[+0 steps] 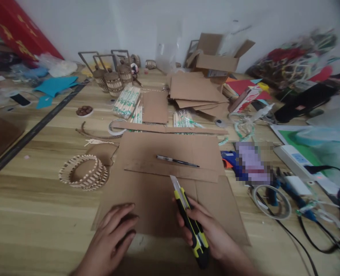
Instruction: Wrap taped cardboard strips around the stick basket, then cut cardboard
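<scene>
My right hand [206, 226] is wrapped round a yellow and black utility knife [190, 224], its blade out and pointing away from me over the cardboard. My left hand [115, 232] is at the near left edge of a large cardboard sheet [155, 209], fingers apart and holding nothing. A smaller cardboard piece [147, 147] lies on the sheet's far part. On that piece rests a black pen [178, 161], just beyond the blade tip. Left of the cardboard sits a ring of wooden sticks [82, 172].
Behind the cardboard lie a long cardboard strip [170, 129], packs of sticks [127, 101] and stacked cardboard [194, 88]. Small stick-covered buckets [112, 80] stand back left. To the right are a tape roll [272, 202], blue-handled tools [296, 201] and a white power strip [298, 163].
</scene>
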### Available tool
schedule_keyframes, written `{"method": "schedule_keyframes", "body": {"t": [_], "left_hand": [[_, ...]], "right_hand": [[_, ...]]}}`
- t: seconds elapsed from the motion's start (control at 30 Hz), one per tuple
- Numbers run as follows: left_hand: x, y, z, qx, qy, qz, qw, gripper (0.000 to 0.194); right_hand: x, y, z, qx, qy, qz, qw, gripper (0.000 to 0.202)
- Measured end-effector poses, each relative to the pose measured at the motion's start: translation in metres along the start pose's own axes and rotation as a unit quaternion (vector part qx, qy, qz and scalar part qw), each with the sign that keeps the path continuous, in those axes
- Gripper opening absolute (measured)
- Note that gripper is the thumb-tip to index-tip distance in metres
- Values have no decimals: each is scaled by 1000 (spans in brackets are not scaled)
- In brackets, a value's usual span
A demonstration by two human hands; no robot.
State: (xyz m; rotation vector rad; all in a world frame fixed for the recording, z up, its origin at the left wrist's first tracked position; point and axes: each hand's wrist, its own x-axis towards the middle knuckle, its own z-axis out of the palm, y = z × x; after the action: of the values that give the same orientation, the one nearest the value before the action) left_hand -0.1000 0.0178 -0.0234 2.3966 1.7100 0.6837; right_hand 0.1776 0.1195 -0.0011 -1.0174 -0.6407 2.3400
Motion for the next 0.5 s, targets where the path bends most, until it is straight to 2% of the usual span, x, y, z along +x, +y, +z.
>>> {"method": "schedule_keyframes", "body": {"t": [0.27,0.5], "left_hand": [[-1,3,-2,-26,0,-9,1000,25],[0,1,5,-21,20,-2,1000,24]], "right_hand": [[2,0,0,25,-18,14,999,46],[-2,-3,2,-11,-13,-21,1000,45]]}}
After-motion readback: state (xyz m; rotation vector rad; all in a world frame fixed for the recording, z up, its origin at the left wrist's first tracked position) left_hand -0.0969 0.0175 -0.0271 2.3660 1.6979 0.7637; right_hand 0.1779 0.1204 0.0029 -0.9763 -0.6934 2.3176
